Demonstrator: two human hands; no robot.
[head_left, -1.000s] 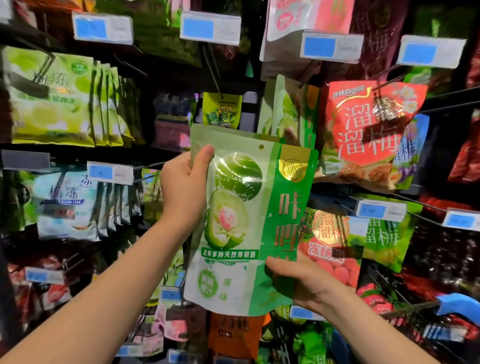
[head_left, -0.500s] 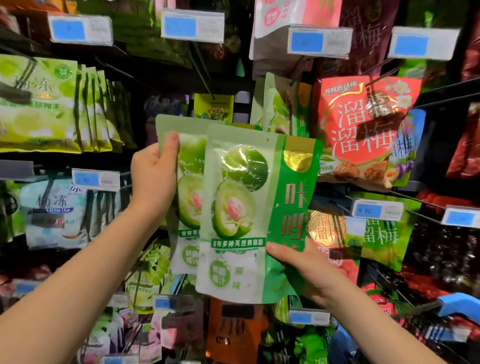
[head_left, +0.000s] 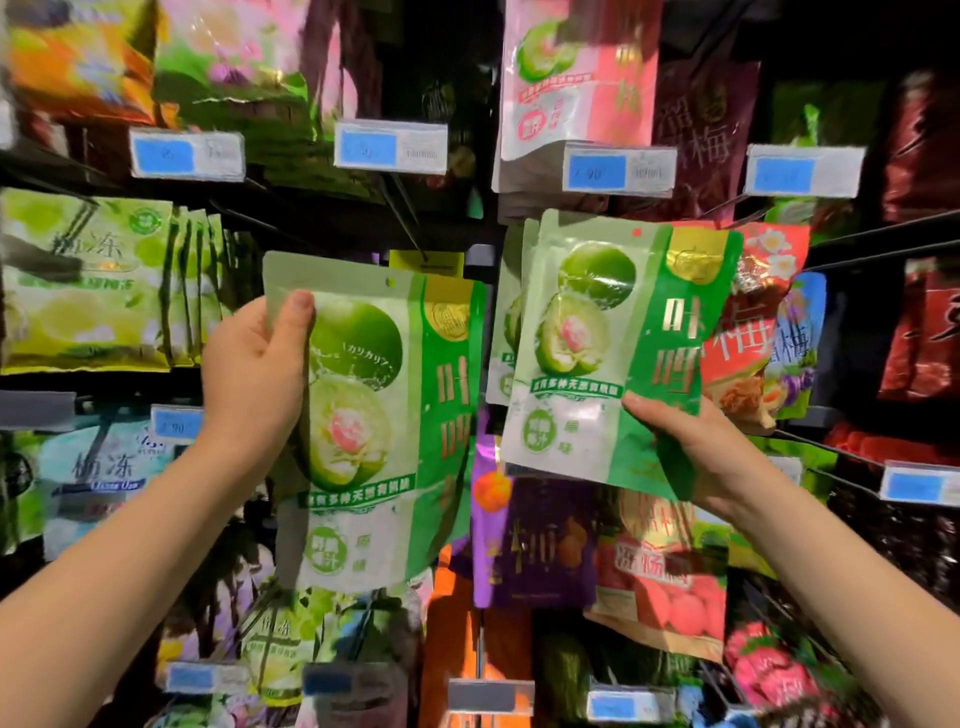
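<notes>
While a person faced a wall of hanging snack packets, each bare hand held up one green pouch; places are given from the centre price label (head_left: 390, 146), a white strip with a blue patch, high in the middle of the view. Far left of that label and lower, a row of lime-green packets (head_left: 83, 280) hung side by side. Below the label and slightly left, the left hand (head_left: 254, 374) gripped the left green pouch (head_left: 374, 415) by its upper left edge; the thumb lay flat on the front and the fingers were curled out of sight behind; the pouch hung upright, straight beneath the label. Below and to the right of the label, the right green pouch (head_left: 613, 353) was tilted a little, apart from the first; matching pouches (head_left: 511, 322) hung just behind it. Further right and lower, the right hand (head_left: 691, 447) pinched that pouch at its lower right corner, thumb on the front, fingers behind. A red pouch (head_left: 753, 332) showed behind it, to the right; the picture was blurred at its edges.
</notes>
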